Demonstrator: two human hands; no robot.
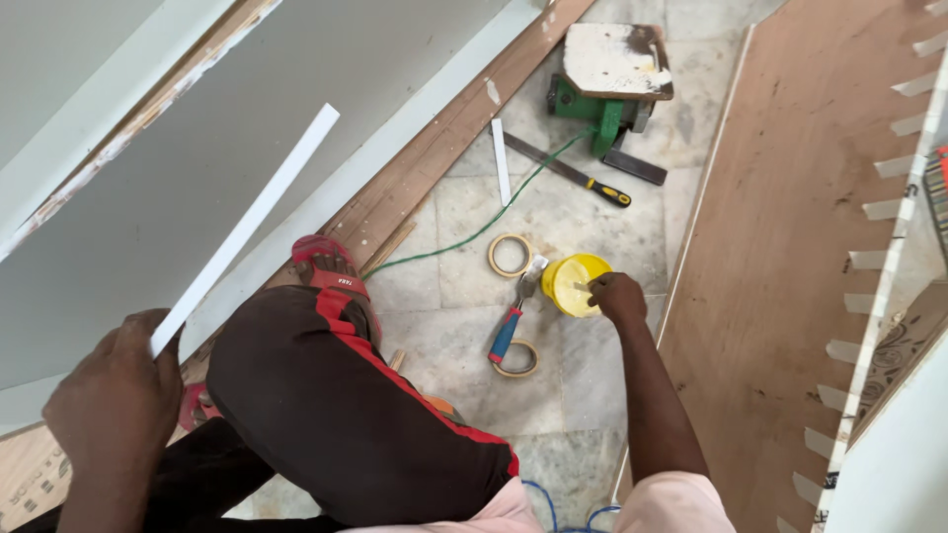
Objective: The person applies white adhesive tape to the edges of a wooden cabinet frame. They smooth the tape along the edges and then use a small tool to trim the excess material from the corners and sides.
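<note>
Yellow catches the eye first: a small yellow tub (573, 283) sits on the marble floor (474, 355), and the right hand (617, 296) is down at its rim, fingertips pinched together on something small and pale at the tub's edge, too small to make out. Over on the other side, the left hand (114, 395) is closed around the lower end of a long white strip (247, 229), which slants up and away across a big grey-white panel (296, 109). Just beside the tub lies a scraper with a blue and red handle (513, 321), its blade end near the tub, and two rolls of masking tape (511, 255) lie either side of it. Further off, a handsaw with a black and yellow handle (573, 176) rests near a green machine (602, 84), a green cord (464, 242) trailing from it. A red sandal (326, 262) shows beyond the bent knee.
</note>
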